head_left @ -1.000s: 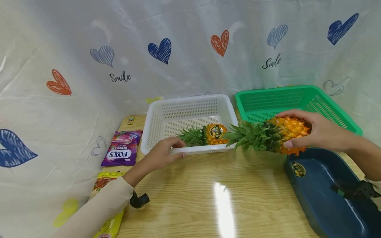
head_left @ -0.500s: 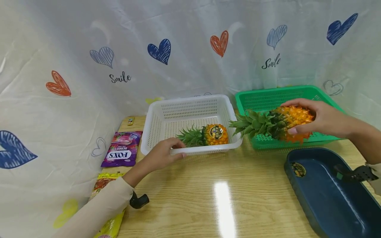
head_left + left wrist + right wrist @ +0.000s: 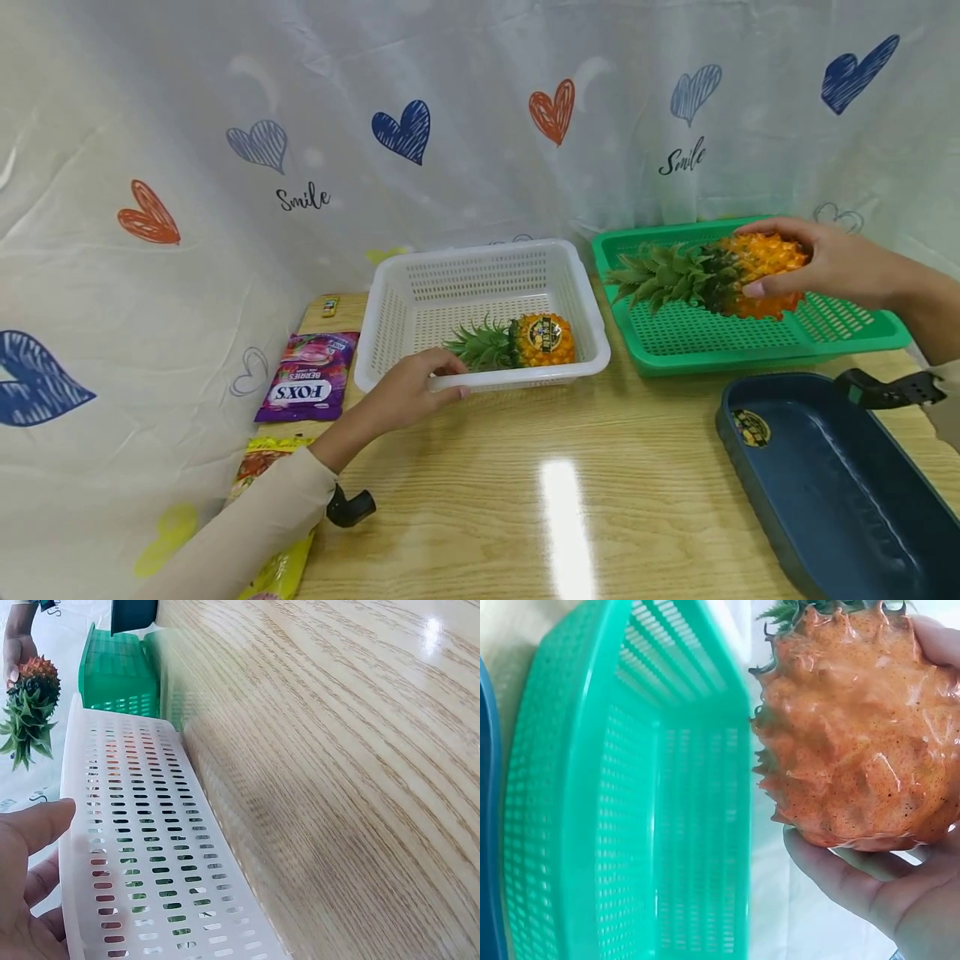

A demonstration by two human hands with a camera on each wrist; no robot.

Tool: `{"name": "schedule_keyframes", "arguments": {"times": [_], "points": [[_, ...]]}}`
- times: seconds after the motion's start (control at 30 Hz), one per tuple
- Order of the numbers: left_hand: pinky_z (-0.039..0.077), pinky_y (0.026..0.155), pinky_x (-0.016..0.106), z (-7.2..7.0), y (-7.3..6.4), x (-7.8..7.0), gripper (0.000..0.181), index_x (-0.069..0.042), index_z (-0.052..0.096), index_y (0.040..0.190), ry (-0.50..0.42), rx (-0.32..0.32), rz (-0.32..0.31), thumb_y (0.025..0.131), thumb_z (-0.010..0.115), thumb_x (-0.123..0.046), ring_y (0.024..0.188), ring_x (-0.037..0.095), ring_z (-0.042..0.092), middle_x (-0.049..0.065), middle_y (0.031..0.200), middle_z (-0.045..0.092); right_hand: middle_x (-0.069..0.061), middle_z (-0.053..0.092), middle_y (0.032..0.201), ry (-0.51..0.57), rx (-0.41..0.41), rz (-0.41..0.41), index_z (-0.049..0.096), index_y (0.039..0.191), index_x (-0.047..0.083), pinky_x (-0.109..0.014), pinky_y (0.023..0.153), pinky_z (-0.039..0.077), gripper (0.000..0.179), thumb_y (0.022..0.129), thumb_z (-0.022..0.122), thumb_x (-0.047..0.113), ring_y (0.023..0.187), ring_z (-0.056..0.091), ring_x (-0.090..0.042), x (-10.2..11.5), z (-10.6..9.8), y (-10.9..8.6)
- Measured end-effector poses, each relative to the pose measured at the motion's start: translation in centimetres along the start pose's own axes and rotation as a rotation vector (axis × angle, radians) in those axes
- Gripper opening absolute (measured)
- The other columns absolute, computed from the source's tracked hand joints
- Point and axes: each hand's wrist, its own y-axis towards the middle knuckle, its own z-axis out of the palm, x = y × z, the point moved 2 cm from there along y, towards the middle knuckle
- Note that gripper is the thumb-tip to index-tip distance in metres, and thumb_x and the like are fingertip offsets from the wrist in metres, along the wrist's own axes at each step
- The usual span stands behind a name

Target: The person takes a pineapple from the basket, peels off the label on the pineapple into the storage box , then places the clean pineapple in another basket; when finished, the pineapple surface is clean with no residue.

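My right hand [image 3: 840,262] grips an orange pineapple [image 3: 768,271] by its body, lying sideways above the green basket [image 3: 750,358], its leafy crown pointing left. From the right wrist, the same pineapple [image 3: 855,727] shows its spiky base, with thumb and fingers around it and the green basket [image 3: 585,787] beside. My left hand [image 3: 416,383] pinches the front rim of the white basket [image 3: 517,379], thumb outside and fingers inside. A second pineapple [image 3: 546,337] with a black and gold label lies in that basket. In the left wrist view the left thumb [image 3: 49,823] rests at the white basket's rim.
A dark blue tray [image 3: 832,483] stands at the front right, a round label stuck inside it. On the left lie a purple candy bag [image 3: 309,375], a yellow packet [image 3: 281,567] and a tiny yellow item [image 3: 330,306]. A printed curtain [image 3: 480,150] hangs behind.
My right hand has carried the pineapple up, back and to the right, from in front of the green basket to over it. The left hand stays on the white basket's rim.
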Motion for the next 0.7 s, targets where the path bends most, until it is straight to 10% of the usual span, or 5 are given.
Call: {"name": "schedule_keyframes", "arguments": {"times": [0.27,0.53,0.7], "points": [[0.053,0.086,0.037,0.0,-0.1,-0.1,0.02,-0.019,0.07,0.11,0.01,-0.003,0.002,0.094,0.073,-0.032,0.095,0.011,0.063,-0.005,0.105,0.068,-0.026,0.05,0.132,-0.047,0.01,0.061,0.026,0.155,0.004,-0.029,0.068,0.053,0.082,0.093,0.074,0.026,0.087,0.061,-0.005,-1.3,-0.9,1.4],[0.053,0.087,0.037,0.0,-0.1,-0.2,0.02,-0.019,0.07,0.11,0.01,0.001,-0.008,0.094,0.072,-0.032,0.095,0.011,0.063,-0.005,0.105,0.068,-0.03,0.04,0.142,-0.08,0.025,0.087,0.022,0.157,0.003,-0.043,0.077,0.052,0.088,0.092,0.074,0.032,0.111,0.055,-0.039,-2.6,-0.9,2.7],[0.053,0.087,0.038,-0.1,-0.2,-0.3,0.02,-0.019,0.07,0.11,0.012,-0.001,-0.012,0.094,0.072,-0.032,0.096,0.011,0.063,-0.005,0.105,0.067,-0.031,0.04,0.142,-0.074,0.047,0.089,0.024,0.155,0.002,-0.044,0.077,0.053,0.085,0.093,0.073,0.031,0.109,0.057,-0.034,-3.4,-0.9,3.3]]}}
